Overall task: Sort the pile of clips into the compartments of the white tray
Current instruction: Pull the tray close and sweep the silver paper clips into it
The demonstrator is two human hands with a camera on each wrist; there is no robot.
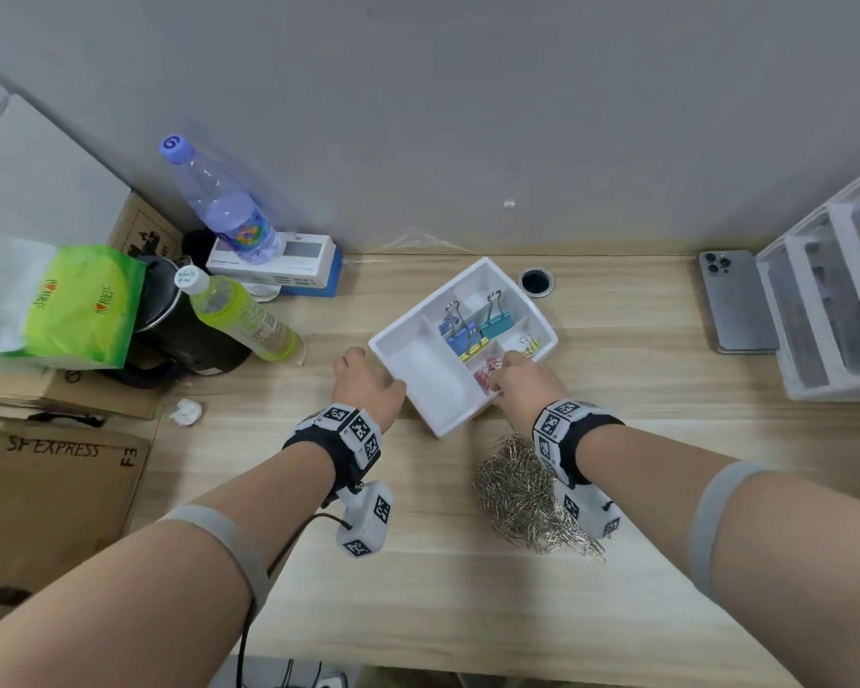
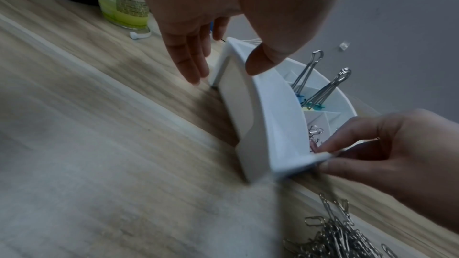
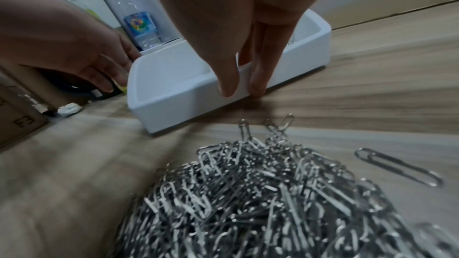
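A: Left hand noted at the tray's left wall. Fingers are held straight and together against the outside of the white tray, thumb over the rim. Nothing is curled round.

B: Right hand?

A: The near wall is pinched: two fingertips are pressed down its outside face, while the thumb is seen inside the rim from the left wrist view. The tray is thus held on two sides.

B: Tray position is wanted.

A: It is set cornerwise on the wooden desk, directly ahead of both hands. Binder clips are already stood in the far compartments: blue, teal, yellow, with pink ones under the right fingers. The large near-left compartment is seen bare.

B: And the pile?

A: The pile of silver paper clips is left on the desk, just behind the tray's near corner and beneath the right wrist. It lies toward the body, well apart from the left hand. One stray clip is seen beside it.

B: So the coming move is governed by what?

A: Judged: the right hand is nearer. A pull-back toward the body would be needed, then a short carry forward. The tray could be steadied by the left.
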